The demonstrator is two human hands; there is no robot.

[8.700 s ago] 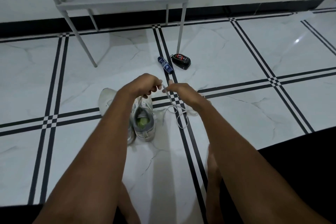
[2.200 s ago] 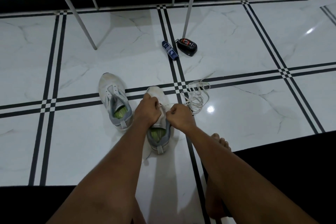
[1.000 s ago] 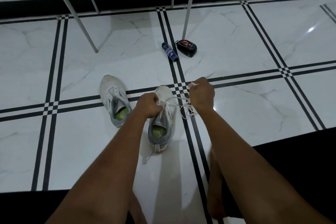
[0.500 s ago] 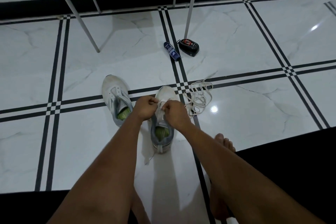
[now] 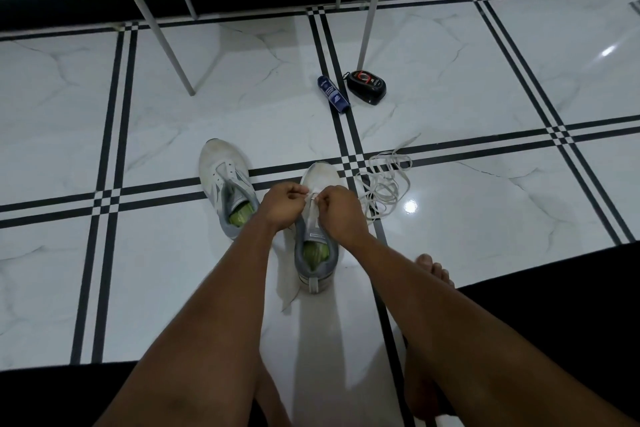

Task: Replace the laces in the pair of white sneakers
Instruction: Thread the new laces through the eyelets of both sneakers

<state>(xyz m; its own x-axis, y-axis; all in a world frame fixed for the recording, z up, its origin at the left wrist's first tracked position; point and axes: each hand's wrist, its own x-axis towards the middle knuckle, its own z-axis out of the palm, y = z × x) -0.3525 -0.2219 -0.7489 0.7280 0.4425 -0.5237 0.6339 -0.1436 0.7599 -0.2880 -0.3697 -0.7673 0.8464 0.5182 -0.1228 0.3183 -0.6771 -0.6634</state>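
Left white-and-grey mesh sneaker [image 5: 225, 184] lay on marble tile floor [image 5: 485, 218], toe pointing away, green insole inside. Left hand [image 5: 282, 206] and right hand [image 5: 341, 210], fingers curled, each pinched flat white lace [image 5: 313, 199] over second white-and-grey sneaker [image 5: 317, 246], toe likewise away. Loose white lace pile [image 5: 384, 184] lay just right.

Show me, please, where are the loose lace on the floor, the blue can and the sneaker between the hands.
loose lace [image 5: 384, 184], head view, middle of the tangled pile.
blue can [image 5: 333, 94], head view, middle of its body.
sneaker between the hands [image 5: 320, 174], head view, white toe cap.
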